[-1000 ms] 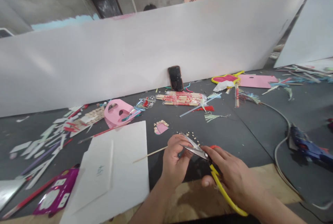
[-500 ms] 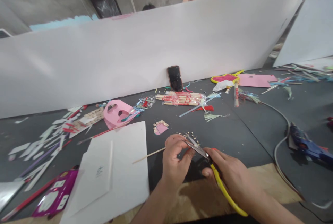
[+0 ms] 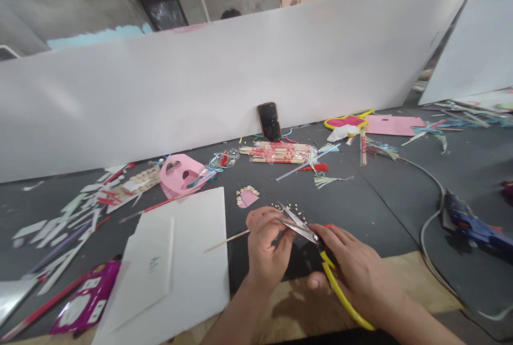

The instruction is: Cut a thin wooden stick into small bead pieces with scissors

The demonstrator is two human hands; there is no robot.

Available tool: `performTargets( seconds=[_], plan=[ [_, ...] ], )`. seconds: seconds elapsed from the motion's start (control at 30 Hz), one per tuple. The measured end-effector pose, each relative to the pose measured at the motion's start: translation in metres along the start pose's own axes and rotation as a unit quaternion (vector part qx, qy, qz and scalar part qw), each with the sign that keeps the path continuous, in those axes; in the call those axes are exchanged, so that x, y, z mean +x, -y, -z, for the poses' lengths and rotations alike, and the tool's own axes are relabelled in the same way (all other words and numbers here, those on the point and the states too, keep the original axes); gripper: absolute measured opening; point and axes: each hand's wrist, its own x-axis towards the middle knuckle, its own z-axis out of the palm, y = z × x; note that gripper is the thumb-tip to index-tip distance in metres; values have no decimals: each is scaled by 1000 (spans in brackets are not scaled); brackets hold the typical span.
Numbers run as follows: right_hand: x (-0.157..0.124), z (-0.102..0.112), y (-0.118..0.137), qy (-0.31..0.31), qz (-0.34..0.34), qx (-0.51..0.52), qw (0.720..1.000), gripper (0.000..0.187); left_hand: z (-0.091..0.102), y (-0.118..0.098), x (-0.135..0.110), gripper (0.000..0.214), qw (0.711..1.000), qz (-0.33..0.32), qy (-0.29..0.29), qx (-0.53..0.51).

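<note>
My left hand is closed around a thin wooden stick, whose free end sticks out to the left over white foam board. In my right hand is a pair of scissors with yellow handles. Their blades are parted and lie against the left fingertips; whether the stick's other end sits between them is hidden. Small cut wooden bits are scattered just beyond the blades. Farther up lies a small pink piece with similar bits along its upper and left edge.
White foam board lies at left. A phone leans on the white partition, behind packed sticks. A blue glue gun and its cable are at right. A pink cutout and a purple packet lie left.
The scissor blades have spread wider apart. Both hands have shifted slightly to the left, and the stick is still in the left one.
</note>
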Motion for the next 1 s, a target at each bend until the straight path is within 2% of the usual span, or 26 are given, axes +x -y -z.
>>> performTargets(
  seconds=[0.2, 0.4, 0.6, 0.8, 1.0],
  plan=[
    [0, 0, 0, -11, 13, -26, 1000, 65, -3, 3, -2, 17, 997, 41, 25, -62],
    [1, -2, -2, -20, 29, -22, 999, 47, -4, 1, -3, 20, 989, 85, 41, -109],
    [2, -6, -4, -14, 30, 21, 999, 50, -6, 4, -6, 16, 981, 118, 35, -148],
    [3, -4, -3, -9, 17, 38, 999, 35, -8, 4, -6, 15, 980, 117, 29, -156],
    [4, -5, -3, -29, 17, 43, 998, 36, -5, 1, -5, 14, 971, 138, 35, -192]
  ],
)
